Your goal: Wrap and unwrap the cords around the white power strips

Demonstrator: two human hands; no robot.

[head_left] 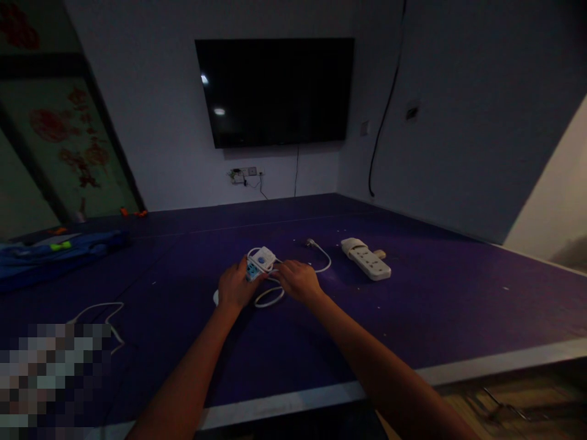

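My left hand [236,285] grips a white and blue power strip [262,260] above the purple tabletop, its fingers wrapped round the near side. White cord loops across the strip's face. Close on the right, my right hand [298,279] is closed on the white power cord [270,299], fingers pinched together. From there the cord curves right and back to its plug [310,242], which lies on the table. A loose loop hangs below the hands. Part of the strip is hidden behind my left fingers.
Another white power strip [371,263], cord wound round one end, lies to the right on the purple table [435,293]. Blue cloth [68,250] is at the left, with a thin white cable [110,305] nearer. A television [279,91] hangs on the far wall.
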